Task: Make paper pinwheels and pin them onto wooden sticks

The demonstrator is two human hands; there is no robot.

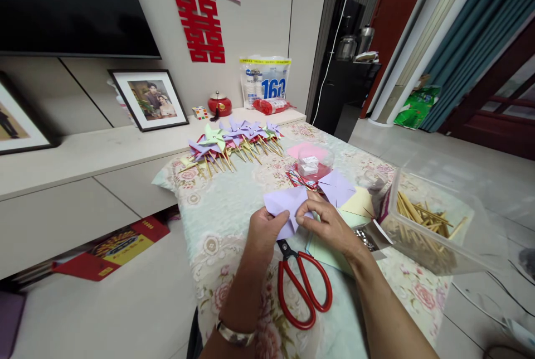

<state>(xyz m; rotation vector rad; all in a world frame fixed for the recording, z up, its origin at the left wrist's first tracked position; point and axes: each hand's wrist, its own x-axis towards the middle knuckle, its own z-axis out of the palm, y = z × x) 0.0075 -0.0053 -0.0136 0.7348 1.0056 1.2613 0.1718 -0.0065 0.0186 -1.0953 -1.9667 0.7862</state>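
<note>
Both hands hold one sheet of purple paper (286, 201) over the table, its edges cut and partly bent. My left hand (267, 228) pinches the near left side between thumb and fingers. At the right side, my right hand (324, 219) grips a flap of the same sheet with thumb and forefinger. Just below lie scissors (303, 289) with red handles, their blades partly hidden under the paper. A second purple square (336, 187) with cut lines rests beyond my right hand. An open small box (370, 236) of shiny metal pieces sits beside my right wrist.
Several finished paper pinwheels (238, 139) on sticks lie at the table's far left. A clear plastic bin (434, 231) of wooden sticks stands at the right. A round clear container (315, 161) holds small white boxes. Pale yellow paper (358, 203) lies near the bin.
</note>
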